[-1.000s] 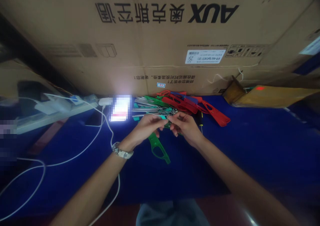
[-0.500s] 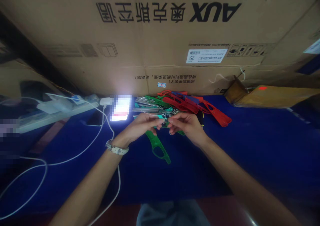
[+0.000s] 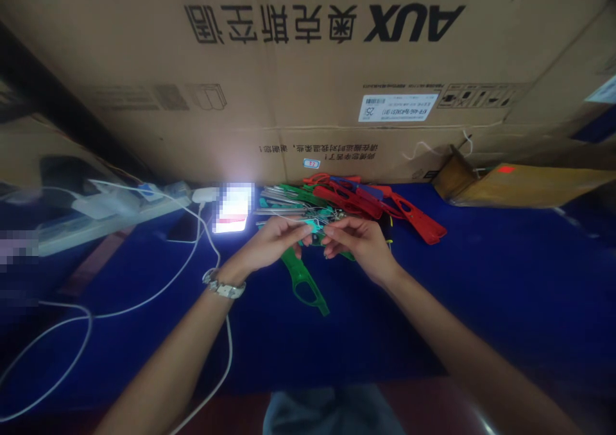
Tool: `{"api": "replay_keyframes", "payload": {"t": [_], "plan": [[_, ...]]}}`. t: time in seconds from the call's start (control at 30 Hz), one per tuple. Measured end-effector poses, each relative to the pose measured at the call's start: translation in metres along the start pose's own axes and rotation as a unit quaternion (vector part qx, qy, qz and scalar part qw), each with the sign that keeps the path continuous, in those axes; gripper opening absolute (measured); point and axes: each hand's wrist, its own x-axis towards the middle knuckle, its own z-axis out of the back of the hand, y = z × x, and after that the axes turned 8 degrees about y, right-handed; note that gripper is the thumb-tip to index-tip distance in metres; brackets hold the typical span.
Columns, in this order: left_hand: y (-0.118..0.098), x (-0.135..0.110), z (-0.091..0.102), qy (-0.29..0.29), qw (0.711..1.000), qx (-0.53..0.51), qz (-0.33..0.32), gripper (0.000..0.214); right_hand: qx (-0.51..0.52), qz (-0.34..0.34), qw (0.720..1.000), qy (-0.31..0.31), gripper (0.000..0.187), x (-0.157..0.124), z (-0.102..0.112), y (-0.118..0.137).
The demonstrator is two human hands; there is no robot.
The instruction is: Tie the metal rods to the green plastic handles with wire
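- From my remote seat: the left hand (image 3: 274,242) and right hand (image 3: 359,241) meet over a blue cloth (image 3: 481,294), fingertips pinched on a small teal piece (image 3: 315,226) with thin wire between them.
- A green handle (image 3: 304,281) lies on the cloth just under the hands, angled toward me.
- Behind them sits a pile of red and green handles (image 3: 356,197) against a big cardboard box (image 3: 308,69).
- Compared with half a second ago, I see almost no change: both hands remain closed on the piece, the left wrist barely shifted.
- A white cable (image 3: 192,262) trails past the left wrist and its watch (image 3: 224,287).
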Motion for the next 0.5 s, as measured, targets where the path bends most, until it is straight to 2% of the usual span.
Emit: {"api": "replay_keyframes", "payload": {"t": [0.3, 0.5], "plan": [[0.005, 0.000, -0.007, -0.036, 0.996, -0.085, -0.003, 0.033, 0.004, 0.032, 0.999, -0.019, 0.035, -0.001, -0.003, -0.010], [0.003, 0.003, -0.012, -0.060, 0.995, -0.077, 0.014, 0.032, -0.002, 0.040, 0.998, -0.047, 0.033, 0.000, -0.003, -0.016]]}}
